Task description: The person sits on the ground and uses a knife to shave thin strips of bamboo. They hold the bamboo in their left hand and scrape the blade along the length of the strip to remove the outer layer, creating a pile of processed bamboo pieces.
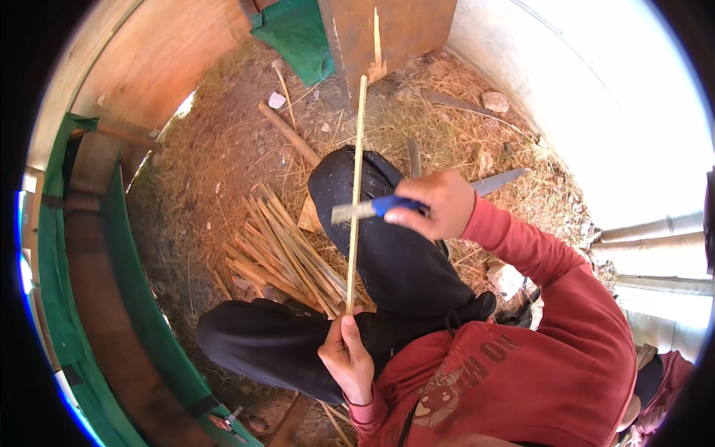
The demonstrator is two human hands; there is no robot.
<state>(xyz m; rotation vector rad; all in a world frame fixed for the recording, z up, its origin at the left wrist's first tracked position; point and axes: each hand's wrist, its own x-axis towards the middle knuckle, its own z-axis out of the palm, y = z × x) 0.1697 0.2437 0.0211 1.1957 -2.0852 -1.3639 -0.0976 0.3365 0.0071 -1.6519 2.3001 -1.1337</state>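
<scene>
My left hand [347, 361] is closed around the lower end of a long, pale wooden strip [359, 156], thumb laid along it. The strip points away from me, over my raised knee. In my right hand [441, 203] is a blue-handled knife [391, 205], gripped by its handle. Its blade, blurred by motion, crosses the strip near mid-length and points left. Left of my raised knee, a loose pile of similar split strips [279, 246] lies on the ground between my legs.
A saw-like metal blade [500, 180] lies beyond my right wrist. A round pole [289, 135] runs out past my knee. Ahead stands a brown board [398, 37] beside green cloth [298, 37]. A green-edged wooden structure [97, 283] curves along the left; a white wall [566, 82] rises right.
</scene>
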